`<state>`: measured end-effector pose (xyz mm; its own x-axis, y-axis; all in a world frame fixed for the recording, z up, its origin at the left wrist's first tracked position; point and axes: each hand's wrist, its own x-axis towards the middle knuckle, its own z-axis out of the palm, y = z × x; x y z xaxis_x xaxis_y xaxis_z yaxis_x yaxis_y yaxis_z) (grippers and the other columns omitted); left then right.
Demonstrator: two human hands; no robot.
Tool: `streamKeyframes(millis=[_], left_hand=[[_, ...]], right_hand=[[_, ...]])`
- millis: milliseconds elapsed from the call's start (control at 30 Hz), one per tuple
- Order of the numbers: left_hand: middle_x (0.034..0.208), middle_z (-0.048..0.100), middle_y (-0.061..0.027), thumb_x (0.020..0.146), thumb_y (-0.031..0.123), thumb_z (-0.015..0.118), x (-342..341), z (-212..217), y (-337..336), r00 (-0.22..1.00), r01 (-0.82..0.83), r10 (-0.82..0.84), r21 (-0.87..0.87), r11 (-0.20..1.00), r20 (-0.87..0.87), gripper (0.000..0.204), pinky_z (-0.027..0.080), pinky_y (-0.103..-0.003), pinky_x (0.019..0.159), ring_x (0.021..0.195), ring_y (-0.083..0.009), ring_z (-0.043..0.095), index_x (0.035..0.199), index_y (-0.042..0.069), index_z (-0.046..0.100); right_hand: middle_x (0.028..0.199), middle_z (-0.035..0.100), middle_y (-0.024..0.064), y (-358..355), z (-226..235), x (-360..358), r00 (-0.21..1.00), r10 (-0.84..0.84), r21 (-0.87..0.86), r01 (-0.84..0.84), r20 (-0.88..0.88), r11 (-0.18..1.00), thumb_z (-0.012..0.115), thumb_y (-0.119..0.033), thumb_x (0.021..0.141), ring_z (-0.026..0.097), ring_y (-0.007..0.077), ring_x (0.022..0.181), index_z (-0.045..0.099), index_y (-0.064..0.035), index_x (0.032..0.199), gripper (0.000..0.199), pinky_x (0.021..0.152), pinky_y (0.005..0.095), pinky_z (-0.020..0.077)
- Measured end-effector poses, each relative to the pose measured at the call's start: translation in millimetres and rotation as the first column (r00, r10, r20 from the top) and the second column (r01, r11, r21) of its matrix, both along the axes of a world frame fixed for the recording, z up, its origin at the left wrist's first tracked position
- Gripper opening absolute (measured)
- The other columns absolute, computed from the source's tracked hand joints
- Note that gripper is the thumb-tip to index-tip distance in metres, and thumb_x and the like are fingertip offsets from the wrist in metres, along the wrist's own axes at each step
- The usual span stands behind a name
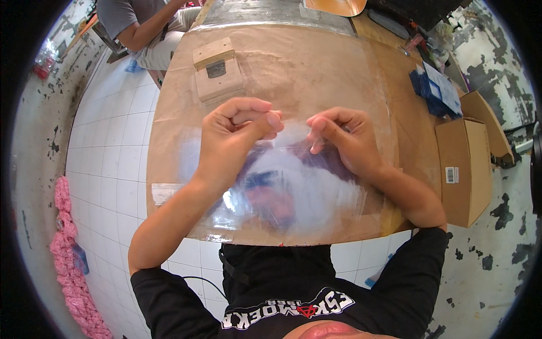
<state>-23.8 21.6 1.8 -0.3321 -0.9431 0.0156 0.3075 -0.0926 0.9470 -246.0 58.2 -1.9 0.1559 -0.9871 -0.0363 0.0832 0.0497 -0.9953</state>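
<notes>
My left hand (pixel 240 130) is raised over the table with its thumb and fingertips pinched together. My right hand (pixel 344 135) faces it a short gap away, thumb pressed to the forefinger and the other fingers curled. Anything thin or clear between the fingertips is too faint to make out. Beneath both hands lies a glossy clear plastic sheet (pixel 271 209) with whitish and coloured reflections. Beyond my left hand sits a wooden block jig (pixel 220 85) with a raised back piece and a dark metal plate set in it.
Brown paper (pixel 305 62) covers the table. An open cardboard box (pixel 463 169) stands at the right, with blue packets (pixel 435 93) behind it. Another person (pixel 147 34) sits at the far left. Pink bundled packs (pixel 70 248) line the left wall.
</notes>
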Motion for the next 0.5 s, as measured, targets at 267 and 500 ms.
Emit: streamKeyframes(millis=[267, 500], left_hand=[[0.089, 0.07, -0.0099, 0.085, 0.004, 0.069, 14, 0, -18, 0.988, -0.111, 0.119, 0.08, 0.991, -0.094, 0.015, 0.054, -0.027, 0.073, 0.08, -0.0145, 0.067, 0.099, 0.002, 0.063], [0.086, 0.069, -0.0096, 0.087, 0.002, 0.066, 15, -2, -13, 1.0, -0.004, 0.005, 0.042, 0.999, -0.01, 0.013, 0.054, -0.028, 0.071, 0.078, -0.0149, 0.065, 0.098, 0.003, 0.062]], right_hand=[[0.085, 0.064, 0.0086, -16, -13, -19, 0.935, -0.199, -0.066, 0.227, 0.293, 0.972, 0.05, -0.036, 0.099, 0.061, 0.0148, 0.067, 0.062, 0.0024, 0.108, 0.041, 0.066, 0.0282, 0.0516], [0.095, 0.063, 0.0084, -16, -10, -5, 0.938, -0.098, -0.188, 0.168, 0.333, 0.968, 0.049, -0.04, 0.099, 0.06, 0.0141, 0.077, 0.054, 0.002, 0.123, 0.049, 0.072, 0.0304, 0.0514]])
